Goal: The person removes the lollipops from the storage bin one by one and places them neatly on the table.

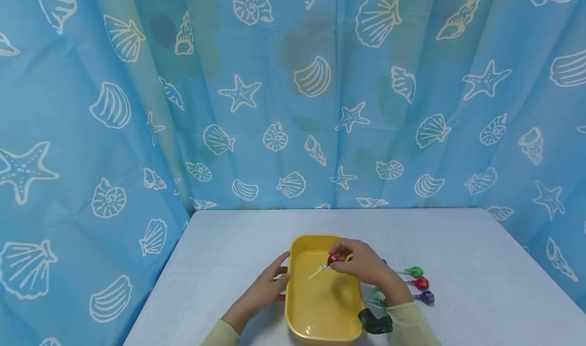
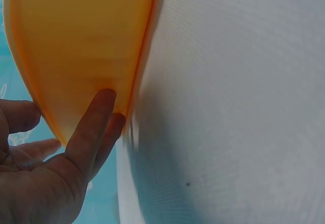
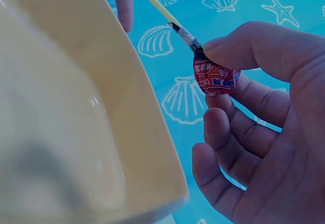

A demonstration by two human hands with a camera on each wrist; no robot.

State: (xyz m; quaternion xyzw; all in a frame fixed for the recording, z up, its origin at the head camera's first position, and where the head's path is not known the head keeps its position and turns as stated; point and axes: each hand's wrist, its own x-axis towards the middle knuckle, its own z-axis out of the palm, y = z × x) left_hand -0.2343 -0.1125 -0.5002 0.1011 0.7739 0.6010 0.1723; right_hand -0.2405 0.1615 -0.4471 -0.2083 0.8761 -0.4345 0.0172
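A red-wrapped lollipop with a pale yellow stick is pinched between the thumb and fingers of my right hand. It is above the yellow tray, its stick pointing down and left in the head view. Beneath it, the visible tray floor holds only a shadow. My left hand touches the tray's left side, its fingers fairly straight. In the left wrist view, fingertips rest against the tray's outer wall.
Right of the tray, several lollipops lie on the white table, partly behind my right arm: a green one, a red one and a purple one. A blue shell-patterned curtain stands behind the table.
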